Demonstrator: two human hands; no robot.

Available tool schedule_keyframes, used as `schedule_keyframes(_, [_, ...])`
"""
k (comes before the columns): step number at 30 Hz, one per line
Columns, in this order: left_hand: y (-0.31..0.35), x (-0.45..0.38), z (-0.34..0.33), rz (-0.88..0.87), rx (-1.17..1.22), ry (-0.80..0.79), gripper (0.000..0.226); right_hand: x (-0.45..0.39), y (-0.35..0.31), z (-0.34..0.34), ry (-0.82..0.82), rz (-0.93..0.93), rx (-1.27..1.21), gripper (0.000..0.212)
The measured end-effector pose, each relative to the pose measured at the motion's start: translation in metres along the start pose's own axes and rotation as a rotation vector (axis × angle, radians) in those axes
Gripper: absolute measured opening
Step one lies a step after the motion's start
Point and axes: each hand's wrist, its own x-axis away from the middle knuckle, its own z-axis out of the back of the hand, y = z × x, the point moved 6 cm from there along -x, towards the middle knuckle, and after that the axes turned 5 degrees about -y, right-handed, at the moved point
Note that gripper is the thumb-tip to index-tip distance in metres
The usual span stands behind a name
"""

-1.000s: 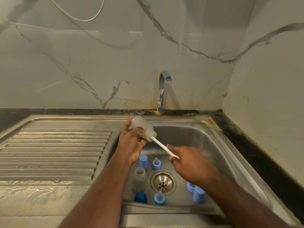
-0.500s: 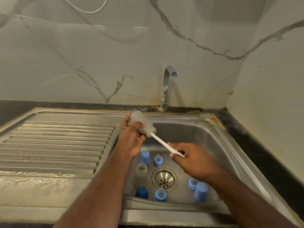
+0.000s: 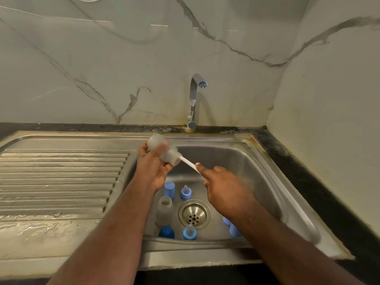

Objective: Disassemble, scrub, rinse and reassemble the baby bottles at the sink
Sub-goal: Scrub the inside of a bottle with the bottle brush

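Fingers (image 3: 200, 168) of the right hand (image 3: 224, 188), clamped on the brush handle (image 3: 189, 163), have pushed it deeper into the bottle (image 3: 164, 151) gripped by the left hand (image 3: 152, 167), scrubbing under way.

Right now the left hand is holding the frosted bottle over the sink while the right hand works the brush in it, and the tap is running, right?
Not quite: the head view shows no water coming from the tap. The left hand does hold the frosted bottle, and the right hand works the brush.

A frosted baby bottle (image 3: 162, 150) lies tilted over the sink basin (image 3: 236, 159), a white brush handle (image 3: 188, 162) in its mouth, another bottle (image 3: 164, 209) upright beside blue caps (image 3: 169, 189).
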Motion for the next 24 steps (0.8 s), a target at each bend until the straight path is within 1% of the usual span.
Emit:
schedule_keyframes(2, [0.000,0.001,-0.002,0.006,0.009,-0.008,0.058,0.000,-0.003,-0.004,-0.024,-0.003,0.056,0.060])
schedule_keyframes(3, [0.001,0.002,-0.001,0.008,0.018,-0.008,0.057,-0.001,-0.004,-0.005,-0.045,0.002,0.014,0.058])
schedule_keyframes(6, [0.007,0.002,0.002,-0.005,0.047,-0.018,0.055,0.002,0.001,-0.001,-0.101,-0.015,-0.322,0.049])
schedule_keyframes(8, [0.011,0.003,0.001,-0.020,0.070,-0.050,0.057,0.005,0.006,0.006,-0.064,-0.022,-0.440,0.044])
schedule_keyframes(9, [0.011,0.003,0.000,-0.024,0.069,-0.063,0.059,0.006,0.007,0.009,-0.033,-0.028,-0.425,0.045])
schedule_keyframes(11, [0.009,0.002,-0.001,-0.023,0.045,-0.069,0.060,0.007,0.003,0.010,-0.002,-0.025,-0.239,0.048])
schedule_keyframes(13, [0.009,0.002,-0.001,-0.018,0.034,-0.077,0.059,0.006,-0.004,0.004,-0.015,-0.017,-0.099,0.051])
schedule_keyframes(14, [0.009,0.001,-0.001,-0.017,0.042,-0.077,0.058,0.006,-0.006,0.002,-0.033,-0.016,-0.103,0.051])
schedule_keyframes(15, [0.010,0.001,0.001,-0.019,0.051,-0.068,0.057,0.006,-0.007,0.001,-0.067,-0.019,-0.163,0.051])
schedule_keyframes(17, [0.011,-0.001,0.005,-0.023,0.056,-0.054,0.054,0.007,0.000,0.000,-0.127,-0.041,-0.412,0.048])
schedule_keyframes(18, [0.011,-0.001,0.006,-0.020,0.051,-0.061,0.053,0.008,0.004,0.002,-0.114,-0.053,-0.488,0.047])
schedule_keyframes(19, [0.010,-0.001,0.006,-0.013,0.041,-0.073,0.053,0.008,0.006,0.005,-0.080,-0.067,-0.514,0.046])
schedule_keyframes(20, [0.009,-0.002,0.006,-0.006,0.028,-0.082,0.055,0.007,0.007,0.007,-0.041,-0.072,-0.473,0.047])
schedule_keyframes(21, [0.008,-0.002,0.006,-0.001,0.014,-0.088,0.056,0.006,0.005,0.008,-0.011,-0.063,-0.370,0.049])
schedule_keyframes(23, [0.007,-0.002,0.005,-0.001,0.000,-0.087,0.056,0.005,-0.002,0.005,-0.004,-0.040,-0.164,0.052])
schedule_keyframes(24, [0.008,-0.002,0.006,-0.002,0.001,-0.077,0.055,0.005,-0.005,0.002,-0.022,-0.041,-0.143,0.052])
